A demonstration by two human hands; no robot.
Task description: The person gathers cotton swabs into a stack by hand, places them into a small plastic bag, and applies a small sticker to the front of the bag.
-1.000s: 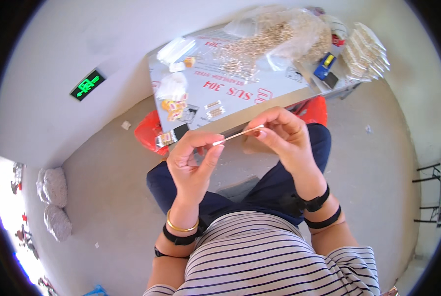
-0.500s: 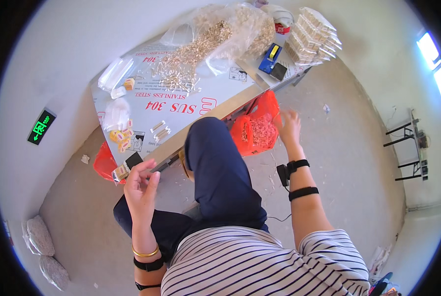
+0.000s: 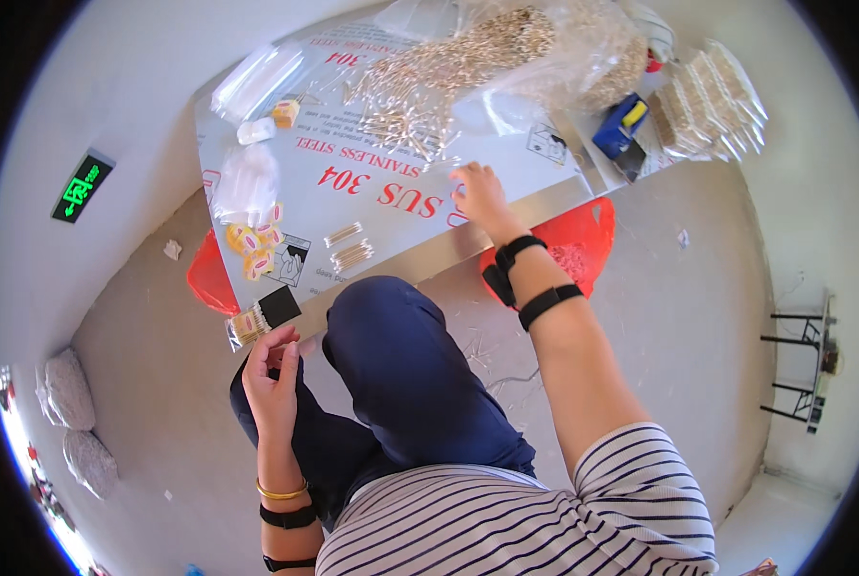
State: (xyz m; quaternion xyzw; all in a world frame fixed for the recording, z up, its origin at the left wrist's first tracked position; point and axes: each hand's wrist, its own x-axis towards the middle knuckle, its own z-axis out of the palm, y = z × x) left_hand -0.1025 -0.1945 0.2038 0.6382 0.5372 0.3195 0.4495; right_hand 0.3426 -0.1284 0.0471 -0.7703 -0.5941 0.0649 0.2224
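My right hand (image 3: 479,195) reaches out onto the steel-covered table (image 3: 506,235), fingers apart, at the near edge of a heap of thin golden metal pins (image 3: 439,82) that spills from a clear bag. Nothing shows in it. My left hand (image 3: 274,376) is raised over my left knee, fingers curled together, just below a small clear packet of pins with a black card (image 3: 261,320) at the table's near corner. Whether it pinches anything is hidden. Two small bundles of pins (image 3: 348,252) lie between the hands.
Red baskets sit under the table at the right (image 3: 588,240) and left (image 3: 208,283). On the table are clear bags (image 3: 242,182), yellow-pink pieces (image 3: 256,245), a blue box (image 3: 621,125) and stacked packets (image 3: 713,101). Grey sacks (image 3: 64,398) lie at the left, and a metal stand (image 3: 804,370) stands at the right.
A second ago both hands held a thin strip together. The right hand then dropped toward the right red basket and has now moved up onto the table; the left hand sank to the packet.
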